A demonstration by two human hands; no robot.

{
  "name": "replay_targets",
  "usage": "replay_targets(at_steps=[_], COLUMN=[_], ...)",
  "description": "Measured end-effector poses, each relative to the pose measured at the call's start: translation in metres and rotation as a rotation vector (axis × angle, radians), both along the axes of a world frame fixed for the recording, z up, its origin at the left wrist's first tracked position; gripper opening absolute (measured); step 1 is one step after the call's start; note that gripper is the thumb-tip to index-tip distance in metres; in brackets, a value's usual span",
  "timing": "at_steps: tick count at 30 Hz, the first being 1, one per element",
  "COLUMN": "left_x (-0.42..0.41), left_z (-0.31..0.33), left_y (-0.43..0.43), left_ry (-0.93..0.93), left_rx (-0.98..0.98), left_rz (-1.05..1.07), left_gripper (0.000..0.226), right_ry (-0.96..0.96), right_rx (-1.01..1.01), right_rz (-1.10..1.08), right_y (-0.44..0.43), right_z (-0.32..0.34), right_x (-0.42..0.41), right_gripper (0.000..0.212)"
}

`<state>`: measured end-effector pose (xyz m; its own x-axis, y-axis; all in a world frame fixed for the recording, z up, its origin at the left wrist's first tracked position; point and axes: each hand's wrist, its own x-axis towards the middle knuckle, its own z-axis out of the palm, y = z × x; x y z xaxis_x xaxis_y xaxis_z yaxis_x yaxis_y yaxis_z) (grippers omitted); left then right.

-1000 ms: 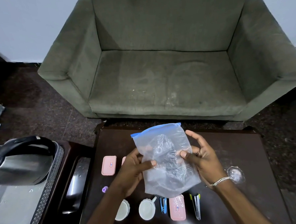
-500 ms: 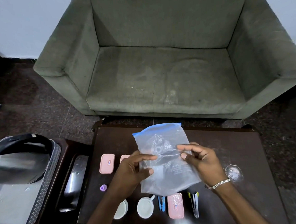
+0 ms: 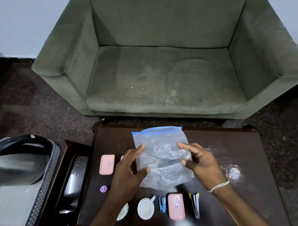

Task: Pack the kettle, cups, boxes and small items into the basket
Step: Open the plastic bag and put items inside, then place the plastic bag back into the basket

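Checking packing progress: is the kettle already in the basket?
Yes. The kettle sits inside the grey basket left of the table, its black handle above the rim.

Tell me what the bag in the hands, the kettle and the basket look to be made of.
Bag: thin clear plastic film, wrinkled and glossy, with a blue zip strip along the top.
Kettle: body looks like brushed steel with soft reflections; handle looks like black plastic.
Basket: probably moulded grey plastic, matte, with a perforated lattice wall.
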<state>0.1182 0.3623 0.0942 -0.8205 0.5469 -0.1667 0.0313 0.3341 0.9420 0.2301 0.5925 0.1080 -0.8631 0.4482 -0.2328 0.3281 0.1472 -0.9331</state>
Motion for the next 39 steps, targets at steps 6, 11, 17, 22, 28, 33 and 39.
replay_targets(at_steps=[6,11,17,22,28,33,39], left_x=[0.004,0.0,-0.004,0.006,0.006,-0.005,-0.024], left_z=[0.001,0.004,0.005,0.002,0.005,0.001,-0.008], left_y=[0.005,0.006,0.005,0.009,-0.015,-0.064,-0.155], left_ry=[0.258,0.314,0.177,0.113,0.143,0.284,0.195], left_rx=[-0.138,-0.155,-0.133,-0.065,0.013,-0.042,-0.047], left_rz=[0.062,0.093,0.163,0.301,0.42,0.305,0.354], left_gripper=[0.06,0.033,0.024,0.015,0.038,0.052,0.04], right_ry=[-0.103,-0.149,-0.102,-0.034,0.055,0.167,0.075], right_rx=[0.231,0.307,0.201,0.13,0.301,0.286,0.163], right_rz=[-0.037,-0.023,-0.059,-0.195,-0.306,-0.136,0.175], right_y=[-0.006,-0.011,-0.011,-0.031,-0.078,-0.113,-0.173], right_z=[0.004,0.014,0.016,0.008,-0.002,0.0,-0.009], right_x=[-0.002,-0.005,-0.005,-0.017,-0.042,-0.059,-0.096], right_gripper=[0.045,0.024,0.014,0.025,0.009,0.043,0.043])
